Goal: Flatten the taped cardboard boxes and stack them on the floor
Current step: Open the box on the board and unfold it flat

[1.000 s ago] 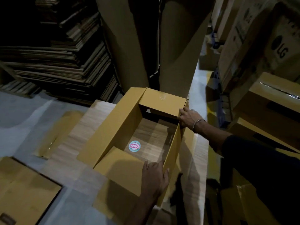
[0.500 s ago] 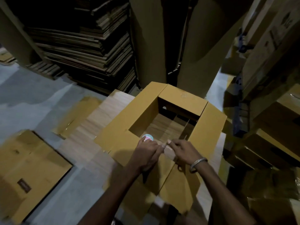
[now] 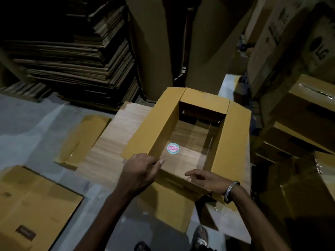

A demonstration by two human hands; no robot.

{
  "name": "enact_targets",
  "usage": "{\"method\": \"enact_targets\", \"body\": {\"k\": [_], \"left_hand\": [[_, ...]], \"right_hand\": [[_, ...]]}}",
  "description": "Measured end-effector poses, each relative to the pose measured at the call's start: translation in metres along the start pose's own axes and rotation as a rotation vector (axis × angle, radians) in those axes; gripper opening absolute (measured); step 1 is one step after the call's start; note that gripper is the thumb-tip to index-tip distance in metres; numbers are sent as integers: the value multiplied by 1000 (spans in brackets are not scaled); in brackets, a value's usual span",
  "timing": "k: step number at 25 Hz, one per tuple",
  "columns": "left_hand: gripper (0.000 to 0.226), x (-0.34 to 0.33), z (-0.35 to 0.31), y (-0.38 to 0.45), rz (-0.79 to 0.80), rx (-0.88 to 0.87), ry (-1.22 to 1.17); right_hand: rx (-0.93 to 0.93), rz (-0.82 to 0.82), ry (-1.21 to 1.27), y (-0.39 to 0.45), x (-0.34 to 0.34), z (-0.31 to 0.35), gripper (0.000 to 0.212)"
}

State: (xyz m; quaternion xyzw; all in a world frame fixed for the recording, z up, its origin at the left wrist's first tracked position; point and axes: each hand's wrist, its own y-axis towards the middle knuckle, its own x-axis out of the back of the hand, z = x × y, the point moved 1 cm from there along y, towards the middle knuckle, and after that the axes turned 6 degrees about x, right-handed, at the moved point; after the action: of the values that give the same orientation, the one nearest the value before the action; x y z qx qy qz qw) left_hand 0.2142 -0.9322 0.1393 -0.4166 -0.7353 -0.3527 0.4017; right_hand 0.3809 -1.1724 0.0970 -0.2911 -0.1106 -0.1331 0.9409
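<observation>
The big stack of flat cardboard [image 3: 72, 69] sits on the floor, far behind and to the left of the open box [image 3: 154, 127]. Taped boxes [image 3: 308, 105] wait to the right of the open box. The open box stands on a pale wooden board [image 3: 108, 142], right in front of me, with its flaps folded out. I can see through it to a round sticker [image 3: 173, 148] on the board, so I think the bottom is already open.

My left hand [image 3: 139, 173] is at the box's near left corner, fingers curled over the edge, thumb sticking out. My right hand [image 3: 204, 178] rests on the near flap, fingers loose and a little spread.

To squash it well, I think I should hold the near corners and push them sideways, so the walls fold along their creases and nothing tears. Then it can lie flat on the floor.
</observation>
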Motion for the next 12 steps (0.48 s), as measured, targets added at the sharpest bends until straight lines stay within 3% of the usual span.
{"method": "enact_targets", "body": {"k": [5,8,12], "left_hand": [[28,12,15,-14,96,-68,-39],[36,5,31,-15,336,-113,-33],[50,-26,41,-6,505,-168,273]], "right_hand": [[-76,-162,13,-7,-44,3,43],[-163,-161,-73,3,-61,6,54],[-294,-116,-191,14,-86,16,82]]}}
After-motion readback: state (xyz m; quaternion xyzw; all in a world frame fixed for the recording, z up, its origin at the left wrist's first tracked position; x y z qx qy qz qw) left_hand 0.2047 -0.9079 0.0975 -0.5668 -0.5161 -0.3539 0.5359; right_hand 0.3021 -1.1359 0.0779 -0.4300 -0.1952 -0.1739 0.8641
